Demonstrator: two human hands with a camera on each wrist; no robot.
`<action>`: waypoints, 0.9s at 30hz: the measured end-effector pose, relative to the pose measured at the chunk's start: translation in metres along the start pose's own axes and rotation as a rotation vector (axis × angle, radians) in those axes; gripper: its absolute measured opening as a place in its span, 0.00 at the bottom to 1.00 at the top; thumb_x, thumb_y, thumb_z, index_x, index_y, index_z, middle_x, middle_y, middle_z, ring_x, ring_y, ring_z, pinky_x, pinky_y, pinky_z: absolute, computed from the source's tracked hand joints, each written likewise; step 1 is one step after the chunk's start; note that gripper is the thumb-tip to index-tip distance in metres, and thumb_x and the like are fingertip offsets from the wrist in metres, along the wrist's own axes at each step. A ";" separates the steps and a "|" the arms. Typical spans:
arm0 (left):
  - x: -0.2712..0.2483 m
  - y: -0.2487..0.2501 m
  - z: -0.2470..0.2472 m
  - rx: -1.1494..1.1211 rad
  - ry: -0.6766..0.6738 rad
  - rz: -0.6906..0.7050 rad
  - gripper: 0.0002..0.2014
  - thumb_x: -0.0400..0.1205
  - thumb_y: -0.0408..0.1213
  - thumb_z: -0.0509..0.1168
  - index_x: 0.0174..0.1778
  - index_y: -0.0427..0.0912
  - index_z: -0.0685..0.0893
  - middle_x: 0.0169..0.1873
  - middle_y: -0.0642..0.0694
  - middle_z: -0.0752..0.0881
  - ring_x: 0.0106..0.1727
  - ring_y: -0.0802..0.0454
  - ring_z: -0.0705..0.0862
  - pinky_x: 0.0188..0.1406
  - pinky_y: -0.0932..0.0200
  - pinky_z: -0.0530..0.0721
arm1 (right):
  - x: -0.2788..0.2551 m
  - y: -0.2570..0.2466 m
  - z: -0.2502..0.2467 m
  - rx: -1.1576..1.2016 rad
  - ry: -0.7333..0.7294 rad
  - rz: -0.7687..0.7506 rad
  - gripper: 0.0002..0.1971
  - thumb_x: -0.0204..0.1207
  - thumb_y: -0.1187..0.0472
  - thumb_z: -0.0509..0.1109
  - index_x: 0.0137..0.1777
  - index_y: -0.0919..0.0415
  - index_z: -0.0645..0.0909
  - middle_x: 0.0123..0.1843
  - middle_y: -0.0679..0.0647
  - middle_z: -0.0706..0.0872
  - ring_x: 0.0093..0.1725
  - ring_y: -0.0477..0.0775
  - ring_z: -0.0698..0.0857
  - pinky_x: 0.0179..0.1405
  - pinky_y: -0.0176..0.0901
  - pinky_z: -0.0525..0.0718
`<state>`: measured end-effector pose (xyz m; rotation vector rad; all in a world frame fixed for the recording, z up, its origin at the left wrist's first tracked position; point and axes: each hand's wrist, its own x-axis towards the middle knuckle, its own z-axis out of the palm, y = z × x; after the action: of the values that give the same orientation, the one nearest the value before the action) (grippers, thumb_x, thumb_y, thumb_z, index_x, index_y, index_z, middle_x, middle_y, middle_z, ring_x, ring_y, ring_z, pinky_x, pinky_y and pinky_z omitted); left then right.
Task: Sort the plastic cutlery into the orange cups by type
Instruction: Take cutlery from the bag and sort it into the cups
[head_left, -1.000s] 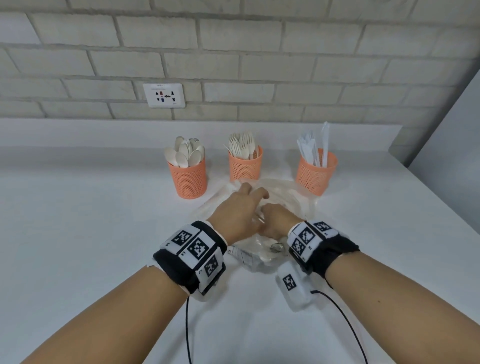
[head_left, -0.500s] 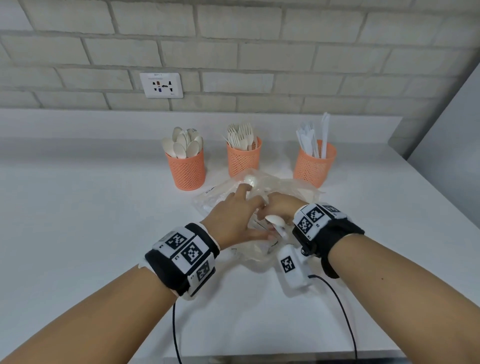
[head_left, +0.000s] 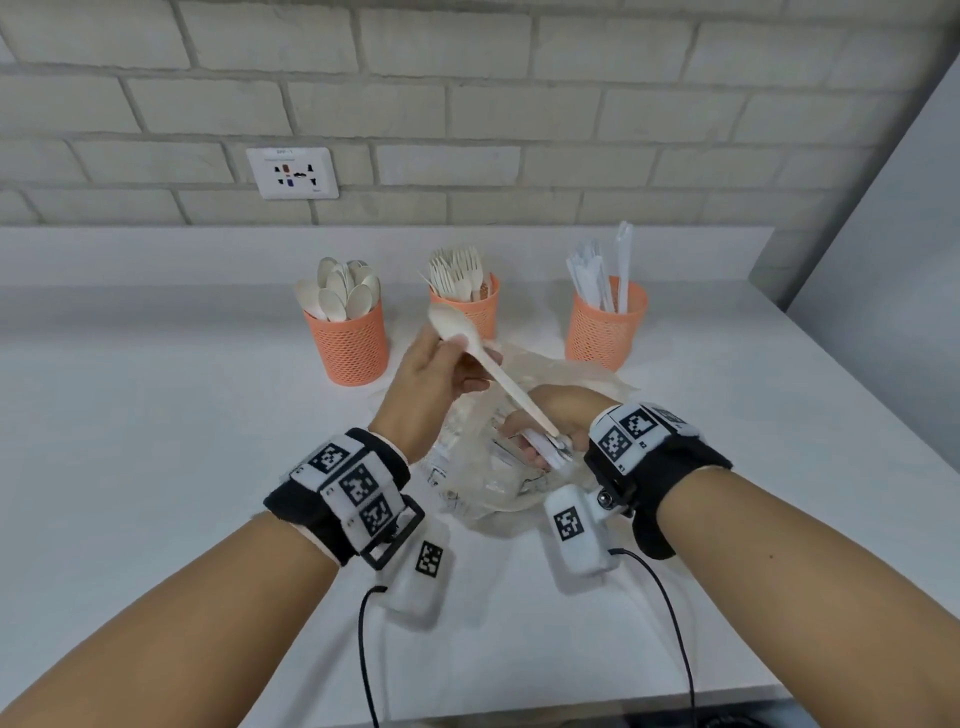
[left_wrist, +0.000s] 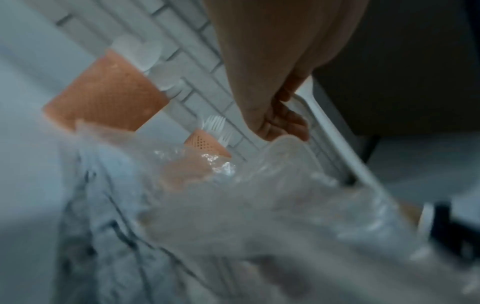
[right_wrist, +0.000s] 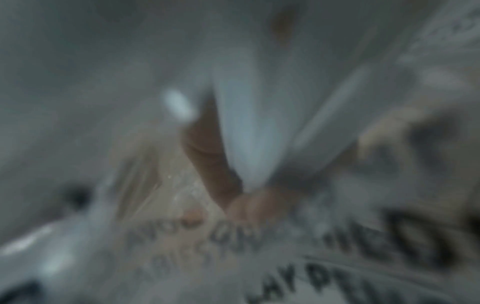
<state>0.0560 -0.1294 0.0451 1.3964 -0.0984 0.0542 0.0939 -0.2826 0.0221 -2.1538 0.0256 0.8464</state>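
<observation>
My left hand (head_left: 441, 364) is raised above the clear plastic bag (head_left: 488, 483) and pinches a white spoon (head_left: 457, 327) just below its bowl. The spoon's handle slopes down to my right hand (head_left: 550, 421), which is low at the bag's mouth, fingers curled round a few white cutlery handles (head_left: 545, 451). Three orange mesh cups stand behind: the spoon cup (head_left: 350, 345) on the left, the fork cup (head_left: 475, 309) in the middle, the knife cup (head_left: 605, 327) on the right. The left wrist view shows my fingers (left_wrist: 280, 123) on the spoon handle (left_wrist: 335, 131). The right wrist view is blurred.
The white counter (head_left: 156, 441) runs to a brick wall with a socket (head_left: 292, 172). A grey panel (head_left: 893, 249) stands at the right. The counter's front edge lies just below my forearms. Black cables (head_left: 670, 613) trail from the wrist cameras.
My left hand has lifted out of the bag with a spoon, up and toward the cups. My right hand stayed low in the bag and now holds cutlery handles.
</observation>
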 end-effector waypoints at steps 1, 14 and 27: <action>0.001 0.003 0.000 -0.182 0.043 -0.103 0.08 0.87 0.29 0.48 0.48 0.39 0.71 0.36 0.40 0.84 0.36 0.49 0.86 0.46 0.53 0.87 | 0.001 -0.001 0.001 -0.138 -0.012 0.003 0.11 0.71 0.54 0.71 0.43 0.63 0.80 0.43 0.65 0.86 0.38 0.58 0.83 0.48 0.54 0.87; -0.015 -0.017 0.003 0.879 -0.408 -0.274 0.59 0.61 0.49 0.82 0.79 0.49 0.47 0.63 0.50 0.76 0.62 0.53 0.76 0.56 0.62 0.75 | -0.007 -0.007 -0.013 0.591 -0.339 0.114 0.14 0.83 0.65 0.55 0.34 0.63 0.71 0.18 0.52 0.73 0.13 0.43 0.72 0.12 0.28 0.72; 0.005 -0.014 -0.002 1.102 -0.324 -0.439 0.32 0.82 0.38 0.59 0.80 0.50 0.52 0.44 0.44 0.78 0.27 0.53 0.72 0.21 0.65 0.69 | -0.062 0.015 -0.027 -0.083 -0.276 -0.020 0.02 0.76 0.70 0.62 0.43 0.66 0.72 0.29 0.59 0.72 0.18 0.48 0.70 0.16 0.32 0.69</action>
<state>0.0625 -0.1298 0.0315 2.4888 -0.0212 -0.5640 0.0564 -0.3270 0.0598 -2.0906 -0.1738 1.1427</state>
